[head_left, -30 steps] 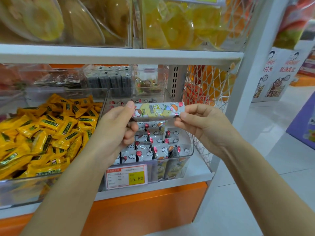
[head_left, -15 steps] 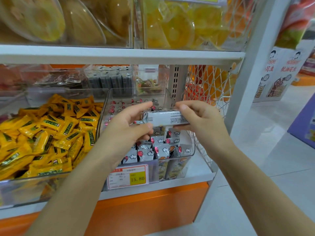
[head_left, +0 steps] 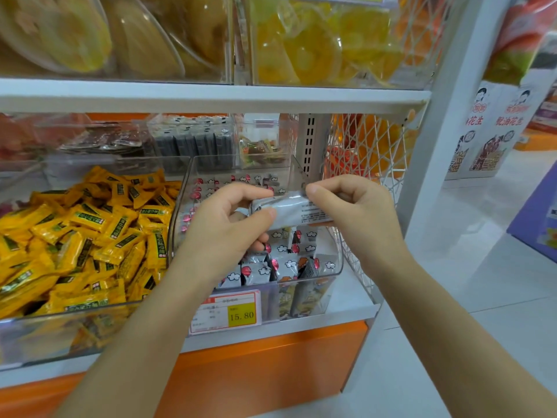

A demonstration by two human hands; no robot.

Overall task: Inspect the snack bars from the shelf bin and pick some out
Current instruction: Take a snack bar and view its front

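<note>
Above the clear bin (head_left: 338,262), left hand (head_left: 223,233) and right hand (head_left: 358,215) pinch a silver snack bar (head_left: 294,211), small-print back up; the bin's price tag (head_left: 229,312) reads 15.80

Silver-grey bar (head_left: 289,211) held level over the bin, printed back up, an end pinched in each of left hand (head_left: 223,227) and right hand (head_left: 358,215), clear bin (head_left: 340,257) on lower shelf, part-filled with upright cloud-patterned bars (head_left: 256,273)

head cam | faces forward-down | close to shelf bin (head_left: 301,278) | single view
</note>
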